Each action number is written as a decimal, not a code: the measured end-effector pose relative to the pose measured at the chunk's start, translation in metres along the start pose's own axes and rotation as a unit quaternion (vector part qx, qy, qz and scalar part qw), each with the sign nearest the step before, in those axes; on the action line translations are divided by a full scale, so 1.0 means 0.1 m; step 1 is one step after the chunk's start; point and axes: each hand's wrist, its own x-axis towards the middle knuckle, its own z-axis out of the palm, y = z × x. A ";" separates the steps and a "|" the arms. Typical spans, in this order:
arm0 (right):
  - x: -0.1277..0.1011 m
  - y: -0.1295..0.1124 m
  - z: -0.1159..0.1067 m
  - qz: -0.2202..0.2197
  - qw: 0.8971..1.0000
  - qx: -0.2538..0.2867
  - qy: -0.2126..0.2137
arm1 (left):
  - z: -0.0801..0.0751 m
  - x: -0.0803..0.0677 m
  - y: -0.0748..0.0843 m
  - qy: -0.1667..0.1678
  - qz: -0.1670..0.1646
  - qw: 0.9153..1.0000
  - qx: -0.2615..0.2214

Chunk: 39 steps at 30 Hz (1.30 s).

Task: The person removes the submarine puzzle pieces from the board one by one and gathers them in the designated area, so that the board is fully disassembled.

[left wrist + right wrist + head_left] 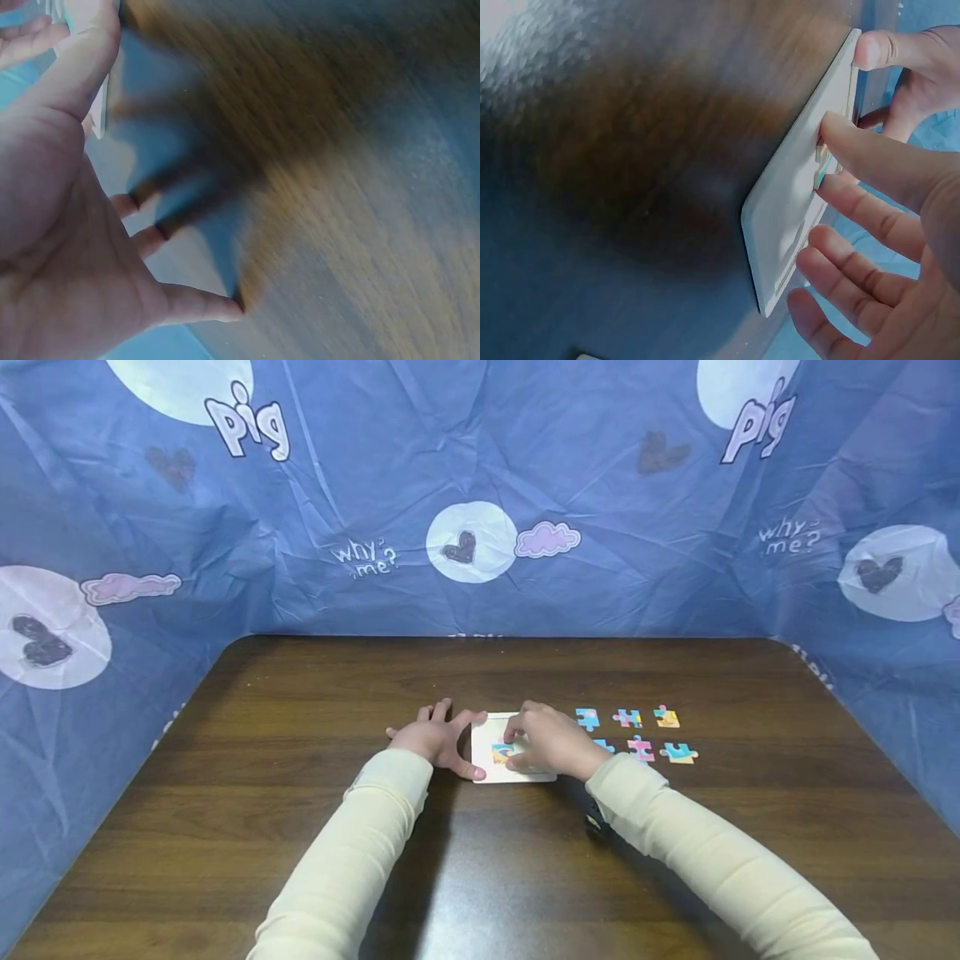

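In the head view a white puzzle frame (pixel 489 727) lies on the table between both hands. My left hand (pixel 438 742) is at its left side, fingers spread, with the thumb and index finger touching the board's left edge. Over the board, my right hand (pixel 553 739) pinches a small orange and blue jigsaw piece (pixel 502 753) between thumb and index finger. From the right wrist, that piece shows only as a sliver at the board surface, partly hidden by the thumb. The right hand's other fingers hover by the frame's far side.
Right of the board, several loose jigsaw pieces lie in two rows, among them a pink piece (pixel 641 748), a teal and yellow one (pixel 678 752) and a yellow one (pixel 666 718). Blue printed cloth (pixel 480 460) surrounds the brown wooden table (pixel 300 710).
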 end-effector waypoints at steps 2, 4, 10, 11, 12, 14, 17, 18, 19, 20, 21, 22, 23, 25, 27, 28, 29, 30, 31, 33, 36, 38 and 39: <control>0.01 -0.01 0.00 -0.003 1.000 -0.001 0.006 | -0.02 -0.05 0.02 -0.002 -0.003 1.000 0.002; 0.02 -0.01 0.00 0.002 1.000 -0.001 0.007 | -0.04 -0.09 0.04 0.002 -0.003 1.000 0.003; 0.03 0.00 0.00 0.029 1.000 0.004 -0.003 | -0.13 -0.30 0.17 0.011 0.000 1.000 -0.019; 0.03 0.00 0.00 0.031 0.999 0.005 -0.004 | -0.13 -0.31 0.18 0.011 -0.001 1.000 -0.023; 0.03 0.00 0.00 0.035 0.999 0.007 -0.005 | -0.13 -0.31 0.20 0.011 -0.002 1.000 -0.027; 0.03 0.01 0.01 0.033 0.999 0.006 -0.002 | -0.13 -0.30 0.21 0.010 -0.005 0.999 -0.032; 0.03 0.02 0.01 0.026 1.000 0.001 0.004 | -0.11 -0.27 0.21 0.005 -0.015 0.999 -0.041; 0.03 0.02 0.01 0.024 1.000 -0.001 0.005 | -0.11 -0.26 0.21 0.006 -0.017 0.999 -0.045; 0.03 0.02 0.01 0.023 1.000 -0.002 0.006 | -0.11 -0.26 0.22 0.007 -0.021 0.999 -0.049; 0.03 0.02 0.00 0.023 1.000 -0.003 0.006 | -0.11 -0.26 0.22 0.009 -0.024 0.998 -0.052; 0.03 0.01 0.00 0.024 1.000 -0.003 0.005 | -0.11 -0.26 0.22 0.011 -0.026 0.998 -0.054; 0.03 0.01 0.00 0.025 1.000 -0.004 0.005 | -0.10 -0.26 0.22 0.014 -0.028 0.998 -0.056; 0.03 0.00 -0.01 0.025 1.000 -0.005 0.004 | -0.10 -0.26 0.23 0.016 -0.029 0.998 -0.057; 0.03 -0.01 -0.01 0.027 1.000 -0.007 0.002 | -0.11 -0.28 0.22 0.019 -0.024 0.998 -0.057; 0.03 -0.03 -0.01 0.029 1.000 -0.008 0.001 | -0.12 -0.29 0.21 0.021 -0.012 0.999 -0.049; 0.03 -0.03 -0.01 0.029 1.000 -0.009 0.001 | -0.12 -0.29 0.20 0.022 -0.006 0.999 -0.042; 0.03 -0.04 -0.01 0.029 1.000 -0.008 0.000 | -0.13 -0.29 0.19 0.022 0.000 0.999 -0.036; 0.03 -0.04 -0.01 0.030 1.000 -0.008 0.000 | -0.13 -0.29 0.19 0.023 0.007 0.999 -0.027; 0.03 -0.05 -0.01 0.030 1.000 -0.009 -0.001 | -0.13 -0.29 0.18 0.024 0.014 0.999 -0.019; 0.02 -0.05 -0.01 0.028 1.000 -0.012 -0.001 | -0.13 -0.29 0.17 0.025 0.020 0.999 -0.012; 0.02 -0.05 -0.01 0.026 1.000 -0.014 -0.001 | -0.11 -0.29 0.16 0.030 0.021 0.999 -0.020; 0.01 -0.04 0.00 0.026 1.000 -0.011 0.002 | -0.09 -0.29 0.17 0.033 0.017 0.999 -0.031; 0.01 -0.03 0.00 0.027 1.000 -0.009 0.004 | -0.08 -0.28 0.18 0.034 0.014 0.999 -0.036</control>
